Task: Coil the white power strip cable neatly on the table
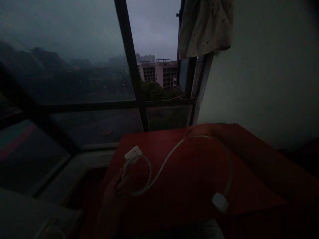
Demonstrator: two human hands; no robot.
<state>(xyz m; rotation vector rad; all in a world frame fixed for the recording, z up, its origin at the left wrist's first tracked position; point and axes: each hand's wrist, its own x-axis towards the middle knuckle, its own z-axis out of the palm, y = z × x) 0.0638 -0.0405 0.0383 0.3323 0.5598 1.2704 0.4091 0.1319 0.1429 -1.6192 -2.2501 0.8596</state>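
Note:
A white power strip cord [164,161] runs in a loop and a long curve above the red table. Its socket block [134,152] is by my left hand [119,186], whose fingers are closed around the cord just below the block. Toward the far edge of the table, my right hand [196,131] is closed on the cord's middle stretch; it is dim and slightly blurred. From there the cord bends down to the white plug [220,202], which hangs near the table's front edge.
The red table [189,172] stands against a dark-framed window [94,106]. A spotted curtain [206,30] hangs at the upper right, beside a pale wall [261,73]. At the lower left is a pale surface [32,212]. The room is very dim.

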